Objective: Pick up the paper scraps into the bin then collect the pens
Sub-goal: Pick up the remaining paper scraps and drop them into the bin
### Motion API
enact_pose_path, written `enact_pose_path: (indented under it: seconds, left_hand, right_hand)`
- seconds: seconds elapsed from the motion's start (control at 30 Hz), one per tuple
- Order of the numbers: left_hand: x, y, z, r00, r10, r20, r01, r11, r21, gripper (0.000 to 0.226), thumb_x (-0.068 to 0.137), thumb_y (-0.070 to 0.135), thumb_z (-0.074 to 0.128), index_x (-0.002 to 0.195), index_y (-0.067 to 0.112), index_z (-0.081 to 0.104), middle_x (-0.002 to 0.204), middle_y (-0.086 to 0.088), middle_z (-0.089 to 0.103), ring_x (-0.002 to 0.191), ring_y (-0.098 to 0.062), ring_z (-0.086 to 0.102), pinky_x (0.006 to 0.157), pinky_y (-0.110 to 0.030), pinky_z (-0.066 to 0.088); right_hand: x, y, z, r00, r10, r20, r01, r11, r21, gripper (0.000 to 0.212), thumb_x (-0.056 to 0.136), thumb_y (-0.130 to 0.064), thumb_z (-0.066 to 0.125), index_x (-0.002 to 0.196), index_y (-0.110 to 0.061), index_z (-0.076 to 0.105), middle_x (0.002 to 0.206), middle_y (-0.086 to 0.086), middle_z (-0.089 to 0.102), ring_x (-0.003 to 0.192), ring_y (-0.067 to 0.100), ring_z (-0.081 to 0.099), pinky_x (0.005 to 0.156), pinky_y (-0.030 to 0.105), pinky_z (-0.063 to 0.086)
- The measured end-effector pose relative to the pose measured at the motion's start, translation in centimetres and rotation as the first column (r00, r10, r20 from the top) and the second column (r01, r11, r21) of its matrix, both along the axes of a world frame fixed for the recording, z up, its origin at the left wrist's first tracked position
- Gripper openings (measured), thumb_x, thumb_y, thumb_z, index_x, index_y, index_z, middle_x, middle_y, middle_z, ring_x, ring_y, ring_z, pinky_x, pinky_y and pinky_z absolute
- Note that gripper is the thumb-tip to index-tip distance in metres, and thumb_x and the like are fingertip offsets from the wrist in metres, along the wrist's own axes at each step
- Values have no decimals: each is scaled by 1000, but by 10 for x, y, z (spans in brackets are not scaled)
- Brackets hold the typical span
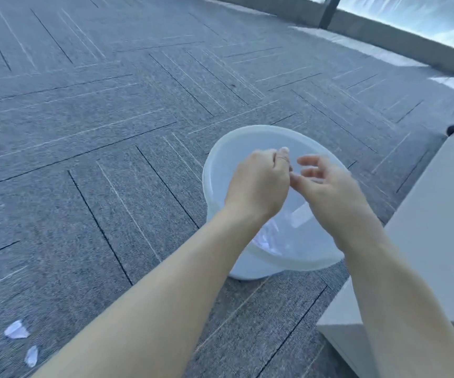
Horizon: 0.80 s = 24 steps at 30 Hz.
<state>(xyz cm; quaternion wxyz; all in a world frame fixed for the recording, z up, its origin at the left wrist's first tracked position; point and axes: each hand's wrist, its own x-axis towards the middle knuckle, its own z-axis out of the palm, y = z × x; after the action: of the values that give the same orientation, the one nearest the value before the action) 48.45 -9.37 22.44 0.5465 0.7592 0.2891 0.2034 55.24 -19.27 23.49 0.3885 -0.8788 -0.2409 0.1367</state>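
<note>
A white round plastic bin (215, 170) stands on the grey carpet, with crumpled paper scraps (268, 241) lying at its bottom. Both hands hover over its opening. My left hand (258, 184) is curled into a loose fist; whether it holds anything is hidden. My right hand (326, 184) is beside it, fingers spread and empty, its fingertips touching the left hand. Two white paper scraps lie on the carpet at the lower left, a larger scrap (16, 330) and a smaller scrap (31, 356). No pens are in view.
A pale beige cabinet or desk side (438, 241) stands close to the right of the bin. A window with a dark frame (400, 31) runs along the far right. Grey carpet tiles (111, 118) stretch to the left and ahead.
</note>
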Motion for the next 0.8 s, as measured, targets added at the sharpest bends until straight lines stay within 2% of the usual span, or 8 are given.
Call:
enact_pose_path:
  seconds: [0.1,0.2,0.3,0.4,0.5,0.6,0.7,0.8]
  left_hand:
    - [-21,10,6,980,83,178,-88,996,22,36,101,28,41,83,14,69,42,13,48,49,-1,47,50,-22,34]
    - [-57,31,-1,908,250,335,-286,957,60,29,98,23,45,79,16,65,71,6,64,70,-11,61,69,-33,50]
    - [-112,53,-33,844,407,349,-452,890,57,24,97,19,45,78,18,60,73,3,60,68,-16,56,65,-37,49]
    - [-189,61,-90,811,567,144,-582,807,101,28,97,17,44,72,28,54,71,9,54,66,-7,48,62,-32,40]
    - [-275,56,-149,721,676,-150,-658,736,159,33,96,16,45,68,32,45,75,11,48,73,-13,50,66,-32,37]
    - [-352,50,-189,555,746,-368,-718,653,241,17,95,16,45,92,19,61,95,0,56,92,-22,54,76,-35,43]
    - [-415,47,-203,386,764,-517,-740,591,321,23,96,20,44,112,18,60,116,-3,53,108,-22,49,80,-33,41]
    - [-465,48,-208,268,763,-587,-773,534,341,27,98,22,41,121,20,54,125,-1,48,112,-19,45,75,-32,41]
  right_hand:
    - [-24,16,14,982,-39,186,3,981,192,7,91,-29,60,93,-26,66,83,-12,66,75,-2,61,66,21,44]
    - [-67,39,23,964,36,263,-136,918,373,16,91,-29,58,82,-21,68,72,-3,69,68,14,66,66,32,51]
    - [-120,69,8,938,248,241,-332,837,435,17,90,-28,58,77,-21,66,68,2,67,63,23,62,63,40,52]
    - [-176,101,-34,847,484,218,-531,782,327,14,88,-24,59,78,-18,66,68,-4,62,60,11,56,58,27,42]
    - [-234,126,-91,688,714,129,-726,673,142,11,90,-17,62,80,-16,68,75,-6,63,68,10,56,64,28,45]
    - [-291,148,-145,475,877,70,-878,477,-20,12,91,-17,57,87,-20,68,83,-6,63,77,12,56,71,30,46]
    - [-343,165,-186,264,965,-1,-950,260,-171,24,95,-21,51,115,-18,64,112,1,63,106,19,55,88,35,46]
    - [-388,178,-208,151,988,-20,-958,141,-251,34,97,-22,46,130,-19,55,127,1,56,122,22,46,93,42,45]
